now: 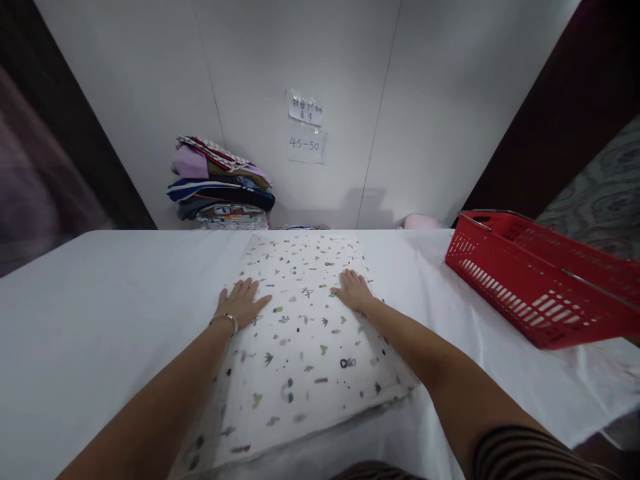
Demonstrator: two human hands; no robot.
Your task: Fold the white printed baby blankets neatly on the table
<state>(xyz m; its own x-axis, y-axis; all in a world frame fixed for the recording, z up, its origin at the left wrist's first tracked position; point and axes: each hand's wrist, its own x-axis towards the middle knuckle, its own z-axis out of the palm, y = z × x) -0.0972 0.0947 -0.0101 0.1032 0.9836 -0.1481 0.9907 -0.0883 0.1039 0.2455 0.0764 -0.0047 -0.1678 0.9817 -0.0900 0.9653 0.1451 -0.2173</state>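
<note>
A white cloth (300, 347) printed with small grey, green and dark motifs lies spread lengthwise over the table in front of me. My left hand (241, 303) rests palm down on its left edge, fingers spread, with a bracelet round the wrist. On the right edge, about level with it, my right hand (354, 291) lies flat with its fingers apart. Neither hand grips the fabric. The near end of the cloth reaches toward my body, and its lower left corner is blurred.
The table (125, 300) has a white covering. A red plastic basket (530, 287) stands at the right. Behind the far edge, a stack of folded fabrics (223, 187) rises at left and a pink item (420, 221) shows at right. Handwritten paper signs (306, 145) hang on the wall.
</note>
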